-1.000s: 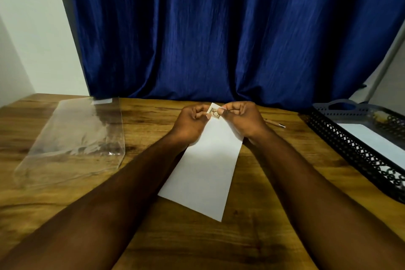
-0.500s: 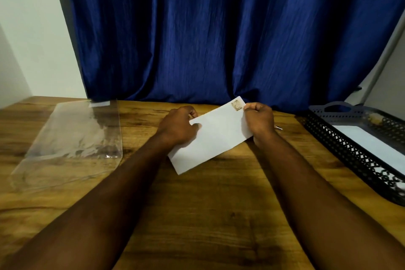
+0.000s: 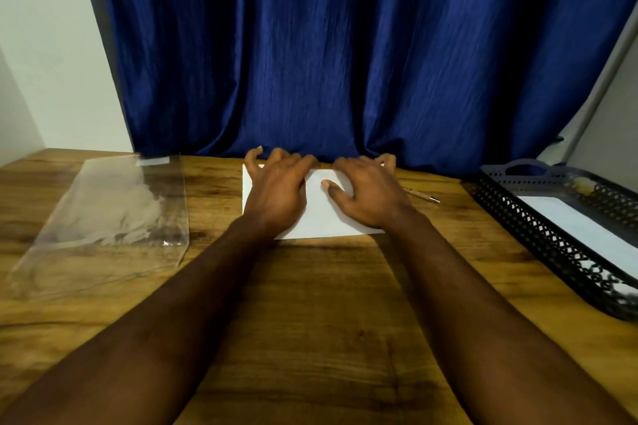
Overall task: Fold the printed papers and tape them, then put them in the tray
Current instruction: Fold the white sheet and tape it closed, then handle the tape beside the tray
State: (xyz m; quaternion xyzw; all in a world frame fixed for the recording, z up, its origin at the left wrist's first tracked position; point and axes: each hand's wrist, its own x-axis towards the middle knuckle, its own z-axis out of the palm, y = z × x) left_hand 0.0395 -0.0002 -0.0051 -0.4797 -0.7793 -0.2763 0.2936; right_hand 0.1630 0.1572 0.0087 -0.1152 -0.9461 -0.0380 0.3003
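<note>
A folded white paper (image 3: 324,217) lies flat on the wooden table (image 3: 310,321), near the blue curtain. My left hand (image 3: 276,190) rests on its left half, fingers spread and curled over the far edge. My right hand (image 3: 366,193) presses on its right half, fingers apart and thumb pointing left across the sheet. Both palms lie on top of the paper and hide most of its far edge. At the right stands a black mesh tray (image 3: 538,238) with a white folded paper (image 3: 580,228) inside.
A clear plastic sleeve (image 3: 103,217) lies on the table at the left. A pen (image 3: 421,195) lies just right of my right hand, between it and the tray. The blue curtain (image 3: 345,62) hangs right behind the table's far edge.
The paper was held up lengthwise by its far corner, then turned sideways, and now lies flat on the table. Both hands have let go of its edges and press down on it.
</note>
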